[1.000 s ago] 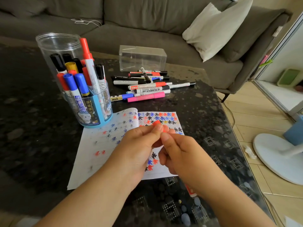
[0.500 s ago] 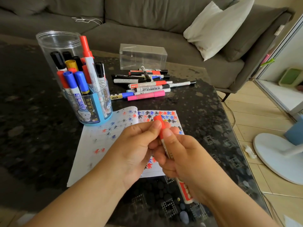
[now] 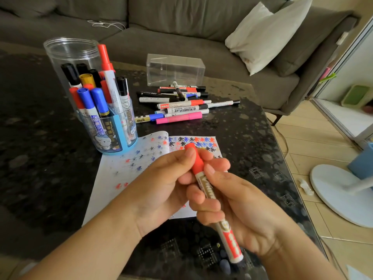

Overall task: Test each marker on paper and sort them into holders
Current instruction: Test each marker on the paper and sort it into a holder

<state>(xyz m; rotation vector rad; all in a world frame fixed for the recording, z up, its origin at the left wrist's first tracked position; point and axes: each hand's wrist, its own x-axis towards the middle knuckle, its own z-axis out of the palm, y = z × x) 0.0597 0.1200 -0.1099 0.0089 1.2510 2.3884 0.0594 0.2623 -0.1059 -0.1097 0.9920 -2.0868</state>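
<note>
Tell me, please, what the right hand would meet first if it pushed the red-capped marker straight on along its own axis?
Probably the star-marked white paper first, just past the red cap; the right hand holds the red-capped marker pointing up-left, though height above the sheet is unclear.

We've got a grey sofa [image 3: 181, 23] with a cream pillow [image 3: 268, 31] on it, pale wood floor [image 3: 314, 146] to its right, daylight there.

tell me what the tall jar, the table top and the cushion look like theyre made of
Tall jar: clear glossy plastic, probably; the markers show through its wall. Table top: dark polished stone or a stone-look surface, speckled and reflective. Cushion: soft off-white fabric, matte and creased.
</note>
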